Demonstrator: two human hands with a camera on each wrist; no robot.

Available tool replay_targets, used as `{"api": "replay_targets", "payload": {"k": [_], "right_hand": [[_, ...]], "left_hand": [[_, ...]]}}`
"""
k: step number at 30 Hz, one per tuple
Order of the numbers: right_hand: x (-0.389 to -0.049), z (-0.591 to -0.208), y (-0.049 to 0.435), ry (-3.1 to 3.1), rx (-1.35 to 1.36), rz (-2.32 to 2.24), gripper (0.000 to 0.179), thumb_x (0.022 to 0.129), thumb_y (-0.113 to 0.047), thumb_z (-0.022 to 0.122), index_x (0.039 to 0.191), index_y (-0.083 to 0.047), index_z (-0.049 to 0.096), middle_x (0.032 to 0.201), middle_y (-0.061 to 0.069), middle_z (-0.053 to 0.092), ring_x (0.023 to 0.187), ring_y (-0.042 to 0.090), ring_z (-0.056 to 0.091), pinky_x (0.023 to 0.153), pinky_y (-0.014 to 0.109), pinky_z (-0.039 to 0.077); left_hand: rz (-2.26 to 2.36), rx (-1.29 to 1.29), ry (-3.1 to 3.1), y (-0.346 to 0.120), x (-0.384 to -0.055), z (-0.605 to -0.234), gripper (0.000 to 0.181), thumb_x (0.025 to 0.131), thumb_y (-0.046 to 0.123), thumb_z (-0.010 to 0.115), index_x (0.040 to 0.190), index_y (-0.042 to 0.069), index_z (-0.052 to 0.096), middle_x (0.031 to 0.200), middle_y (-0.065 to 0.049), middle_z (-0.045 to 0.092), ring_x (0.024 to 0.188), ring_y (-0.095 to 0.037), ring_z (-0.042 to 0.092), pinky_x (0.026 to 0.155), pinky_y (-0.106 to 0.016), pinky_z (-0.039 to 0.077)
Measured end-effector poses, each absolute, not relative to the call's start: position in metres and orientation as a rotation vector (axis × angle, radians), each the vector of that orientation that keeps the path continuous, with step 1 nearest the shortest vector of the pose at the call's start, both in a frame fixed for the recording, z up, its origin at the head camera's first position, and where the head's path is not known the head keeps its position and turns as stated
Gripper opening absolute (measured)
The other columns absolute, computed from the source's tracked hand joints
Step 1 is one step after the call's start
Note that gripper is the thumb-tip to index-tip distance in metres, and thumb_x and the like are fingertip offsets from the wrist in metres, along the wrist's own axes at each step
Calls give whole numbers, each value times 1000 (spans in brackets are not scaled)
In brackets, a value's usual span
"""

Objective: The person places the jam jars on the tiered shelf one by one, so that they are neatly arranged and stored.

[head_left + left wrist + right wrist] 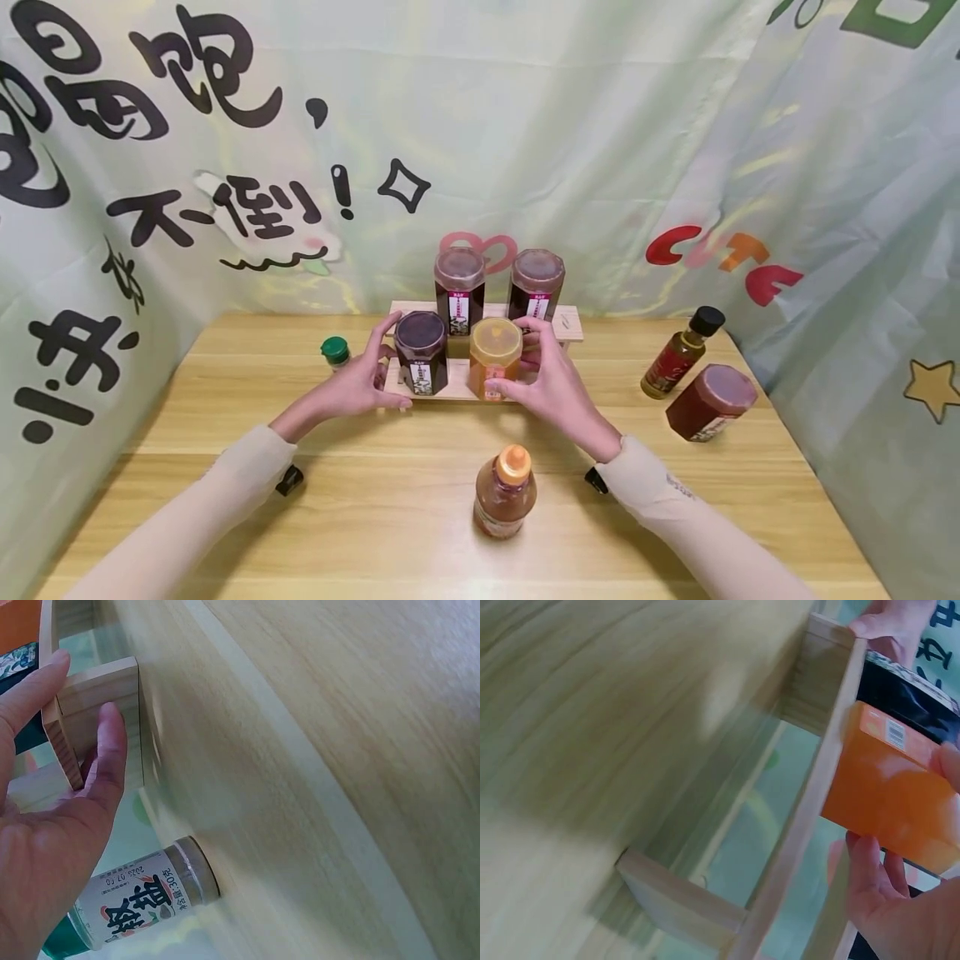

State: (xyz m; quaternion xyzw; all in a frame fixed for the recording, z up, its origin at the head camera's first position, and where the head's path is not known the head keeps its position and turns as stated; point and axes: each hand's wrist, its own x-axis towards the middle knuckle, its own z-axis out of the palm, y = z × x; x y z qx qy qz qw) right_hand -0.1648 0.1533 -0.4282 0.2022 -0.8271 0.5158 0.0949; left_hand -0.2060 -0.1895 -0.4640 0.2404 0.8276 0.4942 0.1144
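Observation:
A two-tier wooden rack [460,391] stands on the table with jars on both steps. At its left end my left hand [358,379] grips the rack, thumb at the front edge and fingers by the end panel [97,697]. My right hand [551,379] holds a jar of orange-yellow content [497,354] on the lower step, thumb in front and fingers at its right side. Beside it stands a dark jar [422,354], close to my left fingers. Two more dark jars [460,292] stand on the upper step.
A green-capped seasoning shaker [139,900] stands left of the rack. An orange-capped bottle [505,496] is at the front. On the right are a black-capped oil bottle [678,358] and a reddish jar [708,404]. Printed curtains [585,150] surround the table [360,517].

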Motion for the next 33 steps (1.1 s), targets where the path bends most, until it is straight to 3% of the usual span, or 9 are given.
{"api": "replay_targets", "payload": {"k": [8,18,25,33], "right_hand": [[-164,-437,152,-2457,506,1627,90,77,2,98,144,2,37,132,29,64,115,40,71,101,42,61],[-162,-437,150,-2461,488,1692,79,81,11,91,139,3,38,136,32,64,123,42,68,104,42,59],[-156,-434,155,-2471,495,1588,80,81,5,93,140,2,39,133,25,62,119,37,68,102,41,60],[-143,-424,167,-2408,549,1655,79,86,1,93,143,-2,38,142,21,63,124,37,68,101,52,60]], "left_hand": [[1447,729,2427,-189,-207,-463,145,79,6,99,174,40,-4,134,-28,64,61,-26,62,48,-37,56],[1439,709,2423,-189,-207,-462,144,80,5,99,174,41,-5,135,-29,63,61,-28,63,49,-42,58],[1441,706,2415,-189,-208,-462,143,81,5,98,173,43,-5,135,-29,62,62,-34,65,50,-46,59],[1435,709,2419,-190,-209,-464,144,80,4,98,173,43,-5,134,-29,62,61,-29,65,49,-42,58]]}}
